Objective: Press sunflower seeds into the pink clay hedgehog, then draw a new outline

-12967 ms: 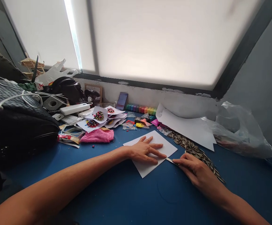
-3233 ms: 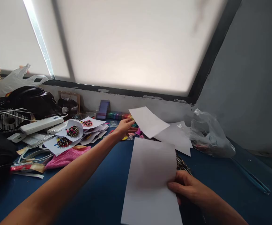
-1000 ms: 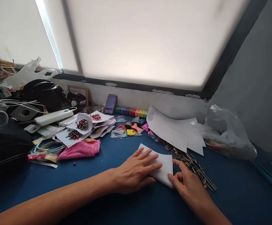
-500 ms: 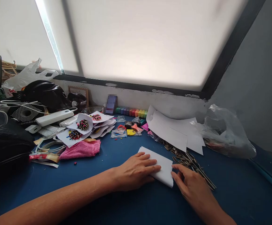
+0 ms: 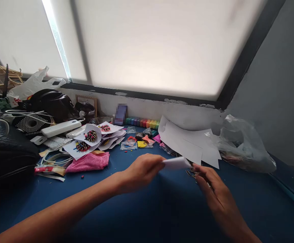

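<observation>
A folded sheet of white paper is held up off the blue table, seen nearly edge-on and a little blurred. My left hand pinches its left end between thumb and fingers. Just off its right end is my right hand, with thumb and forefinger apart and nothing visible between them. Behind that hand lie striped sunflower seeds, partly hidden by the paper and my fingers.
Large white sheets lie at the back right beside a clear plastic bag. Small packets of coloured clay sit mid-table. Decorated papers, a pink cloth and a black bag fill the left.
The folded paper lay flat under my left hand; now that hand has gripped and lifted it, tilting it edge-on. My right hand has shifted slightly right.
</observation>
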{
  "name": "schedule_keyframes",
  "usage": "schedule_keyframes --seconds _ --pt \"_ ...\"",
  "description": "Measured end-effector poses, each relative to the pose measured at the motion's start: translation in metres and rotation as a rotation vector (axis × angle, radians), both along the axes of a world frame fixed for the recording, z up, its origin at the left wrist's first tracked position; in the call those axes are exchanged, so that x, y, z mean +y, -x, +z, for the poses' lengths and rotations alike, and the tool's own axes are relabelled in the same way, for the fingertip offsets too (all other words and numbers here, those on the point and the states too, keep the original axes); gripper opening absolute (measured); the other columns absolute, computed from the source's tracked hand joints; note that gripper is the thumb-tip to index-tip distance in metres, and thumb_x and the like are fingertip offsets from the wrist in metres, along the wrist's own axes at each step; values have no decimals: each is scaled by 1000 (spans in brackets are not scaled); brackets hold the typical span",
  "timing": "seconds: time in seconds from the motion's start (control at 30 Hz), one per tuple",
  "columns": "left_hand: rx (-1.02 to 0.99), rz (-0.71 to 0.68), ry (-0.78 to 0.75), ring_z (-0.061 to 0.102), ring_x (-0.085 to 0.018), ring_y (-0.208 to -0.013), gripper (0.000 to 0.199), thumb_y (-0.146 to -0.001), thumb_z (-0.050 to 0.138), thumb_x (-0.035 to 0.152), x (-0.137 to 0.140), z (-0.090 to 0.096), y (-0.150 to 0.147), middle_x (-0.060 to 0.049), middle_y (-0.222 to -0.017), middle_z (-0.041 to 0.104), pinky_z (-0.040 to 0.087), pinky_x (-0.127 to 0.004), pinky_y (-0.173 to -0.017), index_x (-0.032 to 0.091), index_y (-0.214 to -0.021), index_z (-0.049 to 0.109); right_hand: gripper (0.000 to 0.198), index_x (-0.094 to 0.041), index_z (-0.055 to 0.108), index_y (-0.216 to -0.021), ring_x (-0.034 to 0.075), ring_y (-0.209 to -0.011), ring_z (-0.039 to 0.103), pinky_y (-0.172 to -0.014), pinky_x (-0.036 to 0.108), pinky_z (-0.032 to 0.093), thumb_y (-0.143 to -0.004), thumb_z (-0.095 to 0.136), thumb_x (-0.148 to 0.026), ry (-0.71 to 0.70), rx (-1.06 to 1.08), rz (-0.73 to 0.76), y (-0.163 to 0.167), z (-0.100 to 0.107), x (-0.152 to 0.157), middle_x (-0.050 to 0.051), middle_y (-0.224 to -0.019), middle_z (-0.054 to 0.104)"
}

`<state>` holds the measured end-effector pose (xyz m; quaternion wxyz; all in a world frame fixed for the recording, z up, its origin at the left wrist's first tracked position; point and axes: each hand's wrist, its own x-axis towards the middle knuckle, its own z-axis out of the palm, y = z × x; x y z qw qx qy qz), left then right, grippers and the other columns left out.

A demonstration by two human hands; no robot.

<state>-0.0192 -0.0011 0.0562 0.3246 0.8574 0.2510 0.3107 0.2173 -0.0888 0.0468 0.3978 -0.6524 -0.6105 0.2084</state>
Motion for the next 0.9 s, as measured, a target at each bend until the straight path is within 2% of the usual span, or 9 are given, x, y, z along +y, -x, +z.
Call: schedule_keyframes --seconds 0.07,0.13,0.2,0.27,0.37,0.53,0.7,0.9 --pt "-186 15 376 52 -14 -68 41 -95 44 53 -3 7 0 -3 -80 59 41 -24 -61 16 -94 63 62 -25 55 -130 28 -115 58 -96 39 49 -84 50 -66 49 168 4 0 5 0 10 -127 60" --pt "-334 -3 700 53 -14 -68 48 -87 54 61 -6 5 -3 -4 -85 60 40 -22 -58 16 -100 63 64 -24 55 -129 26 -109 62 -93 37 52 -80 56 -66 155 321 95 4 6 -1 11 -124 63" --pt "-440 -10 919 56 -15 -71 54 -78 65 63 -9 -5 -9 -5 -89 62 41 -22 -61 15 -102 64 59 -22 61 -121 24 -99 66 -91 36 52 -79 59 -64 285 421 215 11 4 -2 10 -115 68" --pt "-496 -33 1047 57 -15 -73 55 -74 70 61 -12 -17 -14 -6 -88 63 43 -24 -65 13 -99 64 55 -19 67 -109 21 -86 66 -85 35 54 -80 59 -64 380 477 284 19 -1 -2 9 -100 70" --pt "-518 -19 1101 61 -17 -76 53 -74 72 58 -16 -30 -17 -8 -91 65 45 -27 -67 14 -101 61 58 -16 70 -99 19 -74 62 -72 32 54 -79 56 -69 398 470 293 26 -9 -3 6 -84 68" --pt "-493 71 1080 66 -22 -77 63 -61 86 49 -16 -33 -14 -11 -93 70 49 -29 -67 13 -105 59 57 -16 71 -90 15 -62 55 -59 26 48 -78 55 -70 399 390 247 28 -11 -4 3 -70 63" --pt "-491 95 1065 66 -20 -72 52 -60 85 47 -14 -38 -12 -12 -88 71 49 -28 -65 10 -92 67 55 -17 69 -92 14 -62 55 -58 25 46 -77 57 -68 407 363 270 32 -10 -4 2 -72 61" --pt "-494 3 1089 65 -22 -78 50 -62 85 45 -19 -35 -11 -11 -89 70 48 -30 -70 11 -94 68 58 -17 68 -84 15 -59 53 -56 27 46 -77 53 -73 421 383 227 34 -12 -4 2 -67 60"
